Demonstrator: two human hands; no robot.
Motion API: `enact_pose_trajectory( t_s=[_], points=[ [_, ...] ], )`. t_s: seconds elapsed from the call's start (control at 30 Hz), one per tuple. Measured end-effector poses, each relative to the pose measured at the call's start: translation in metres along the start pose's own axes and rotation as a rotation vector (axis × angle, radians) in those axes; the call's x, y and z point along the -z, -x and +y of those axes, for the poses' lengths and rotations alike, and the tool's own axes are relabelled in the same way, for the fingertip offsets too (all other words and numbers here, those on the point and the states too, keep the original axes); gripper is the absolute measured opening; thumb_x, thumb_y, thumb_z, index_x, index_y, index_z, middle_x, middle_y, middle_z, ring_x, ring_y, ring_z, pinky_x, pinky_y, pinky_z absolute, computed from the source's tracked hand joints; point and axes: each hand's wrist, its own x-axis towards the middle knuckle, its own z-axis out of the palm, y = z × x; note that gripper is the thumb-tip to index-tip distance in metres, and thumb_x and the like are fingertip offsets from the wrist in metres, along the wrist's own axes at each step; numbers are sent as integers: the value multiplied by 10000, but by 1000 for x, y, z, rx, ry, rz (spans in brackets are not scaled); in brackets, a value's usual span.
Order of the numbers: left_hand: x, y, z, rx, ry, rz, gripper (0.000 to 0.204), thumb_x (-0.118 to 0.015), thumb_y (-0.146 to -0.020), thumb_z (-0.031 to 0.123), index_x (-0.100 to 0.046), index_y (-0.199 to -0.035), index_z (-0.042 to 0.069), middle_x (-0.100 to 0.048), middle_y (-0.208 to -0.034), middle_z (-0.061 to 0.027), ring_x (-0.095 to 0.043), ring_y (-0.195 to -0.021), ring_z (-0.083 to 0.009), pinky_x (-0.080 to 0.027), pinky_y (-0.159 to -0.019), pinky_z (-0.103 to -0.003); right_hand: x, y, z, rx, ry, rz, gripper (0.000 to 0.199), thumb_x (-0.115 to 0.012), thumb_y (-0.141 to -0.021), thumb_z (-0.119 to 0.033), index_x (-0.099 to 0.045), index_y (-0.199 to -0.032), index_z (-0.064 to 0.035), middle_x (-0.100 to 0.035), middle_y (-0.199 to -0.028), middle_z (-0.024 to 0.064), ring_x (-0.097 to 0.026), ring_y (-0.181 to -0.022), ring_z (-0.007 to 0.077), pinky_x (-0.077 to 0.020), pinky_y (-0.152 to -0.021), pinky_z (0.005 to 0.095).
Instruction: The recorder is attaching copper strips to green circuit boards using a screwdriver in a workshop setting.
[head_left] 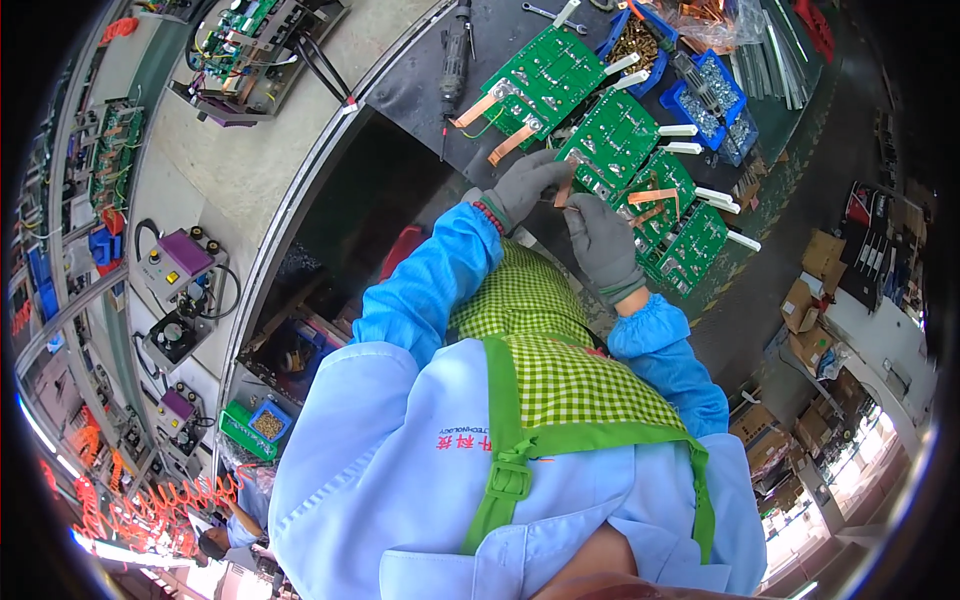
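Observation:
My left hand [527, 183], in a grey glove, pinches a small copper strip [563, 192] just above the near edge of a green circuit board [612, 138]. My right hand [602, 243], also gloved in grey, has its fingertips up against the same strip from the other side. Several green circuit boards lie in a diagonal row on the dark workbench [420, 90], with white tabs and copper strips sticking out; one is further up [543, 78] and another lower right [690, 245]. Blue sleeves and a green checked apron cover my arms and chest.
An electric screwdriver [455, 50] lies on the bench left of the boards. Blue bins of screws [715, 95] stand beyond them. Grey test boxes with knobs [180, 265] and wired assemblies [250, 50] line the left. Cardboard boxes [805, 300] sit on the floor at right.

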Motion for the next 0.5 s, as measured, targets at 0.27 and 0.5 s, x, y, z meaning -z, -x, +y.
enact_pose_trajectory(
  t_s=[0.27,0.5],
  points=[
    [-19,-13,2,267,187,18,267,-598,-875,150,-568,-1092,-2,-607,-832,-20,-561,-717,-82,-463,-617,-229,9,7,-3,-107,-19,-78,189,-576,-858,-156,-571,-1025,-66,-615,-949,142,-605,-852,327,-480,-704,398],
    [-14,-25,20,302,74,149,277,-651,-835,210,-624,-971,-29,-623,-814,-31,-578,-686,-95,-464,-593,-233,151,-23,49,-391,-4,121,240,-619,-836,-161,-594,-1056,-67,-637,-910,115,-635,-793,220,-484,-688,327]
  ],
)
